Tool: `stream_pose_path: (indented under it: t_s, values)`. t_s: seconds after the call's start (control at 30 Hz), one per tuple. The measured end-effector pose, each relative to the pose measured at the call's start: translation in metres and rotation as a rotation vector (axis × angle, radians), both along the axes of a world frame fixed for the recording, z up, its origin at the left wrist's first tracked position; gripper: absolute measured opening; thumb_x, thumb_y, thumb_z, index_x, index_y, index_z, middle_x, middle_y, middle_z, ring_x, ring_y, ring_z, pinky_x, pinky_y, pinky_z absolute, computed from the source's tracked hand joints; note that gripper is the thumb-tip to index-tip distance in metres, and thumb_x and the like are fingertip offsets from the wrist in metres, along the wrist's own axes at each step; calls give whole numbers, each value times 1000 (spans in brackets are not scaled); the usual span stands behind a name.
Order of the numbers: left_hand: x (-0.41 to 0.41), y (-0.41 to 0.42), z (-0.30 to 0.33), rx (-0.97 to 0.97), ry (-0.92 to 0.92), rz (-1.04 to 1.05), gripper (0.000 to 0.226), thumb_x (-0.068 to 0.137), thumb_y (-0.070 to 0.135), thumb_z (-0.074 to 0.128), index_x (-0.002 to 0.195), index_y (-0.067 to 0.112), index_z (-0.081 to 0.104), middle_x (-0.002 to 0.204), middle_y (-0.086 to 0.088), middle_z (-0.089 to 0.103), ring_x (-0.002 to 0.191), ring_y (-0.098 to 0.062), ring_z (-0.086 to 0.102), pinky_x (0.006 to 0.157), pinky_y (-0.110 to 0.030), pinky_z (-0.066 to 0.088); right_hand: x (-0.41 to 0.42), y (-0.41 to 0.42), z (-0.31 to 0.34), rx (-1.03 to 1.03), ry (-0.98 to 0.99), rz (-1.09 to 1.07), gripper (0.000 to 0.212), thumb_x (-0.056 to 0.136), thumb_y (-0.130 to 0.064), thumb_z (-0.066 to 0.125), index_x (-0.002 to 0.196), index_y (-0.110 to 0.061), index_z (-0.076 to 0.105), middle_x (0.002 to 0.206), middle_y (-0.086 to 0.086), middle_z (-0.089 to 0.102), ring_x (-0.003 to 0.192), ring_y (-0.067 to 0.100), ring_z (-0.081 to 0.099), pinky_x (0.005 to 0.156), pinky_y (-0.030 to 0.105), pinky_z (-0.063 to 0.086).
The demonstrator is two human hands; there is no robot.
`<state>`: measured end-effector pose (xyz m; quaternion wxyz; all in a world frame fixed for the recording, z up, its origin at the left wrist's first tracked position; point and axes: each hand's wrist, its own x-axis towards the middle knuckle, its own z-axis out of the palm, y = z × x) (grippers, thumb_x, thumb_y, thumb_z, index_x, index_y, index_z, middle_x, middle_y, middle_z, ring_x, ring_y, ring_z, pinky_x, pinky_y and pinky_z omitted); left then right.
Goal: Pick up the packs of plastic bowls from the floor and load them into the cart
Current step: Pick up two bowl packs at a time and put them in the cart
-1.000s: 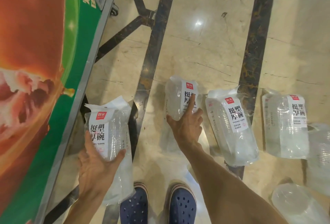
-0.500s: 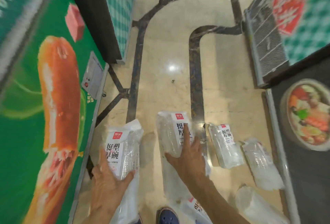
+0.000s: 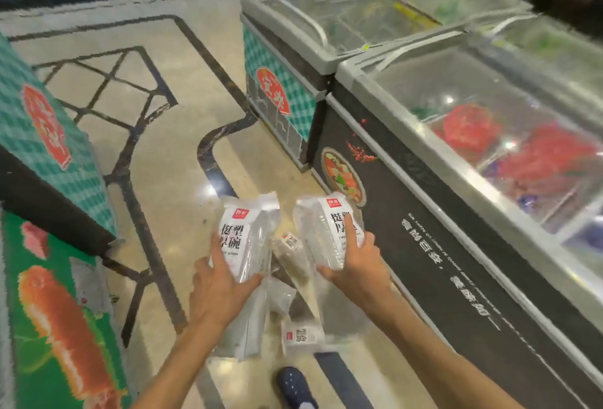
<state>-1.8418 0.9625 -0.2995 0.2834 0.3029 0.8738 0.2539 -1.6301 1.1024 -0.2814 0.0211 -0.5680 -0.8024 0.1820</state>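
Head view: the left hand [image 3: 222, 291] clamps a pack [image 3: 243, 245] and the right hand [image 3: 355, 265] clamps another pack [image 3: 326, 229], both above the floor [image 3: 156, 180], long axes running away from the person, labels up. Both arms reach forward. More packs [image 3: 300, 333] lie below.

Left pack [image 3: 244, 247]: clear plastic sleeve of stacked bowls with a white label and red logo, gripped by the left hand [image 3: 218, 291], upright, label facing the camera.
Right pack [image 3: 328, 229]: same kind, gripped by the right hand [image 3: 355, 265], tilted slightly left.
Floor packs [image 3: 298, 333]: more clear packs lying below and between both hands, blurred.
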Motion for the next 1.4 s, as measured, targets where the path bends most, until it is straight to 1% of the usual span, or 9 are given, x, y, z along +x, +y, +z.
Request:
stream_pose_path:
  t_s: [0.07,0.17,0.27,0.47,0.6,0.87,0.97,1.13,1.4]
  values:
    - [37,16,35,25,18,-117,130,69,66,80,153,50,-18,129,-16,43,116,-43,51,93,-55,47,50,-7,38,2,-27,-98,121,74,-72,70,161,-30,-2,129,13,39,109,33,52,86,47,51]
    - [104,39,79,12,43,-329,128,70,68,77,155,46,-15,139,-16,41,126,-44,47,98,-56,47,132,-24,84,-37,-10,-268,120,77,-71,68,159,-35,-12,140,12,30,120,33,45,96,51,48]
    - [185,57,116,18,52,-536,125,73,66,77,157,38,-12,143,-15,37,131,-41,43,102,-54,42,217,-55,119,-22,48,-446,118,79,-69,68,158,-37,-13,146,12,27,128,35,40,101,55,45]
    - [366,63,157,124,65,-892,128,69,61,81,154,47,-14,141,-17,39,127,-43,45,99,-54,42,396,-144,161,38,66,-818,119,78,-68,69,159,-35,-12,141,13,30,123,37,43,94,50,49]
    - [499,41,169,179,68,-1114,131,63,63,80,153,51,-14,141,-20,42,127,-45,46,98,-57,44,521,-225,176,62,61,-1070,120,78,-67,70,159,-35,-14,146,14,27,128,37,40,97,49,46]
    - [787,-75,184,221,-1,-1503,126,66,66,77,153,50,-13,136,-18,42,125,-44,50,98,-60,45,739,-425,187,164,43,-1526,122,76,-69,68,158,-33,-15,132,12,30,114,36,45,93,50,48]
    - [880,-130,187,258,-17,-1668,126,66,65,78,153,52,-13,137,-21,43,126,-46,48,98,-61,45,799,-504,188,193,41,-1691,124,75,-68,70,156,-35,-18,135,13,29,117,36,44,96,51,48]
    - [1031,-213,181,268,-47,-1959,130,54,80,64,154,49,-12,139,-22,47,129,-42,45,99,-59,46,881,-632,195,197,27,-1965,122,77,-69,67,156,-34,-19,145,16,26,128,39,38,101,51,43]
    - [1268,-371,183,341,-165,-2273,127,63,70,76,156,43,-6,141,-13,47,127,-34,50,98,-59,49,1022,-802,203,188,-53,-2322,118,78,-68,65,158,-33,-14,143,19,31,124,40,44,98,52,47]
